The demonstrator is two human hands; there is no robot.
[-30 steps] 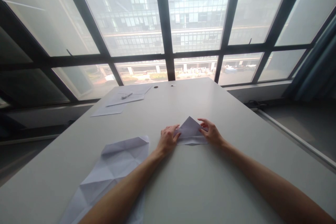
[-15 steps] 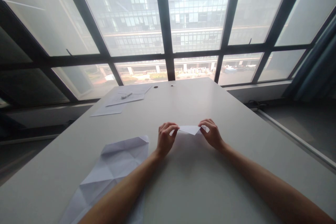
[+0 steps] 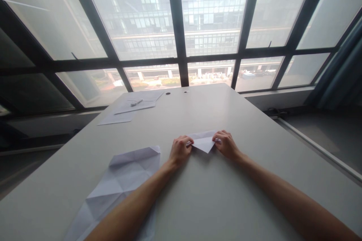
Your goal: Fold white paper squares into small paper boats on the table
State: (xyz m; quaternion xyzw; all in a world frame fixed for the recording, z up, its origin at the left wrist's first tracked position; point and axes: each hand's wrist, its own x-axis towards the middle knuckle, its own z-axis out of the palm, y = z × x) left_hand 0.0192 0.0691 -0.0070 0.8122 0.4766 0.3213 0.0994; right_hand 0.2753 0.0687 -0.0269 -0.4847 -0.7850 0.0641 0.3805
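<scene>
A small folded white paper triangle [image 3: 204, 141] lies on the white table [image 3: 215, 196], its point toward me. My left hand [image 3: 180, 150] pinches its left corner with curled fingers. At the right corner my right hand [image 3: 226, 144] pinches it the same way. Both forearms stretch out over the table toward it.
A larger creased white sheet [image 3: 121, 180] lies on the table to the left, partly under my left forearm. Further back on the left are flat sheets [image 3: 132, 109] with a pen [image 3: 136, 102] on them. Two small holes [image 3: 167, 93] sit near the far edge, below the big window.
The folded paper was flipped over: its point faced away a second ago, it was lifted edge-on, and now it lies with its point toward me. Both hands kept their hold.
</scene>
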